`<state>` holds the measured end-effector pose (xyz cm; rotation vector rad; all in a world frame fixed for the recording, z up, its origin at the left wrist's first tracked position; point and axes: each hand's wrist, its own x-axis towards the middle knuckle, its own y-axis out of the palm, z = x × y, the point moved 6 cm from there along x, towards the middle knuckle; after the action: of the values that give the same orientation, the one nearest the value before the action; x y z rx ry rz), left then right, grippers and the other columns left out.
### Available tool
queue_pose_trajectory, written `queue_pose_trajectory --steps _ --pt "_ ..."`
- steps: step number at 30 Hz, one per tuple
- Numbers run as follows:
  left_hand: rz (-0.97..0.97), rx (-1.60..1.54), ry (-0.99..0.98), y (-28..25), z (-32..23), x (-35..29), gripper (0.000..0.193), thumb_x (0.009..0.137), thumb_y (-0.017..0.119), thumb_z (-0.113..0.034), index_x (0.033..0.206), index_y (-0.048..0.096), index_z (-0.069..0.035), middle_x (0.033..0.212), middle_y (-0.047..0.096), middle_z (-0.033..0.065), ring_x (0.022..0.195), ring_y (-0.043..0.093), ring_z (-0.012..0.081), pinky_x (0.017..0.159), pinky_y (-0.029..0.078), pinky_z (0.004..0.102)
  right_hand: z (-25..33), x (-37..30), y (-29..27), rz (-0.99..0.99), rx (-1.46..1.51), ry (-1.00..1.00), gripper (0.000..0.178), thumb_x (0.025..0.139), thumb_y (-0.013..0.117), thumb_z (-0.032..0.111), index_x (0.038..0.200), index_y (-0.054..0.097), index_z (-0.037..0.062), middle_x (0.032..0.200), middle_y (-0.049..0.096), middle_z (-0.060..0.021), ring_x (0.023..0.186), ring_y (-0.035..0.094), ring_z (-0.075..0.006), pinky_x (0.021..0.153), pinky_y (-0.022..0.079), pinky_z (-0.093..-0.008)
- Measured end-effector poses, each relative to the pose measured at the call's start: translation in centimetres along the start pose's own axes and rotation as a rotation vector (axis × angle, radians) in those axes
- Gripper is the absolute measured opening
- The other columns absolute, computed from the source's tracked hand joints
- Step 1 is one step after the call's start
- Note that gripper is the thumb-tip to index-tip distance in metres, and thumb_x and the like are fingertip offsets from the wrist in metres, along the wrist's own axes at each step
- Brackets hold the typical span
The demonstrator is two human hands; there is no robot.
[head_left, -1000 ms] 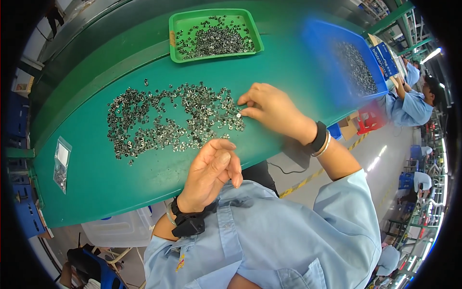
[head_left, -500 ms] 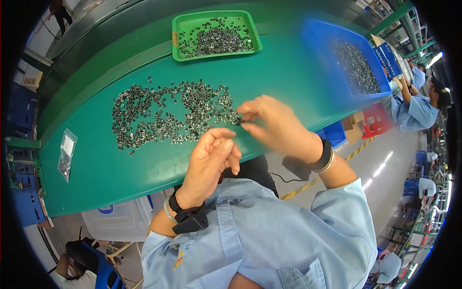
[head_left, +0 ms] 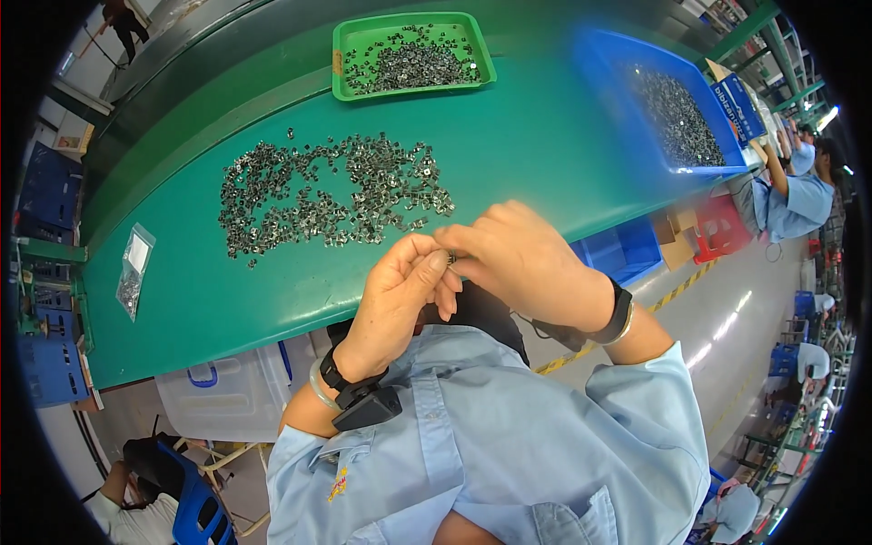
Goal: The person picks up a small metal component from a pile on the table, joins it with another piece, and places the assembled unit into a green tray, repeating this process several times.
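Just off the table's near edge, my two hands meet with fingertips touching. My right hand [head_left: 522, 263] pinches a small dark metal part [head_left: 451, 258] between thumb and forefinger. Against it, my left hand [head_left: 400, 295] is closed, thumb pressed to its curled forefinger; whatever lies between those fingers is too small and covered to make out. Beyond both hands, a loose spread of small black and silver metal parts [head_left: 363, 195] lies on the green tabletop [head_left: 509, 136].
A green tray [head_left: 338, 82] of similar parts stands at the back, and a blue bin [head_left: 590, 91] of them at the far right. A clear bag [head_left: 134, 272] lies on the left. Below the table are a lidded clear box [head_left: 218, 395] and a blue crate [head_left: 627, 254]. Other people sit nearby.
My right hand has come from the edge of the parts spread back toward me, bringing a small part to my left hand's fingertips. My left hand has stayed nearly in place, its fingers closing together.
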<state>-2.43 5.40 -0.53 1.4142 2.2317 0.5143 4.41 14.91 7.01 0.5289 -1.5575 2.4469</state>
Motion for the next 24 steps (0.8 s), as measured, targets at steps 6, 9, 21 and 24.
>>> queue_pose_trajectory --steps 6,9,21,24 --pt "0.013 0.014 0.053 -0.2 0.2 -0.5 0.021 0.098 0.047 -0.02 0.104 0.051 -0.001 0.082 0.059 0.0061 0.063 0.056 0.0103 0.057 0.046 0.0231 -0.2 -1.6 0.5 -0.247 0.183 0.003 0.018 0.069 0.073 0.004 0.084 0.063 0.0062 0.08 0.061 -0.0059 0.071 0.057 -0.0239 0.063 0.046 -0.0329" --pt "0.01 -0.01 0.059 -0.2 0.4 -0.7 0.02 0.098 0.048 -0.02 0.104 0.05 -0.001 0.082 0.059 0.0064 0.063 0.056 0.0108 0.057 0.047 0.0236 0.0 -1.9 0.6 -0.313 0.207 -0.014 0.02 0.069 0.072 0.002 0.084 0.059 0.0048 0.08 0.058 -0.0048 0.07 0.056 -0.0225 0.061 0.045 -0.0331" --pt "0.071 -0.198 0.036 -0.3 1.1 -0.8 0.016 0.095 0.052 -0.02 0.096 0.051 -0.004 0.081 0.061 0.0069 0.062 0.057 0.0125 0.056 0.046 0.0252 0.1 -2.5 1.4 -0.334 0.355 0.078 0.022 0.072 0.071 -0.002 0.091 0.062 0.0043 0.082 0.061 -0.0074 0.075 0.059 -0.0234 0.062 0.048 -0.0311" --pt "0.112 -0.267 0.056 0.1 1.5 -0.7 0.017 0.095 0.052 -0.02 0.09 0.047 -0.005 0.076 0.059 0.0067 0.058 0.055 0.0131 0.052 0.046 0.0257 0.0 -3.0 1.9 -0.346 0.466 0.138 0.02 0.074 0.07 0.0 0.091 0.061 0.0043 0.082 0.061 -0.0073 0.075 0.06 -0.0223 0.062 0.048 -0.0313"
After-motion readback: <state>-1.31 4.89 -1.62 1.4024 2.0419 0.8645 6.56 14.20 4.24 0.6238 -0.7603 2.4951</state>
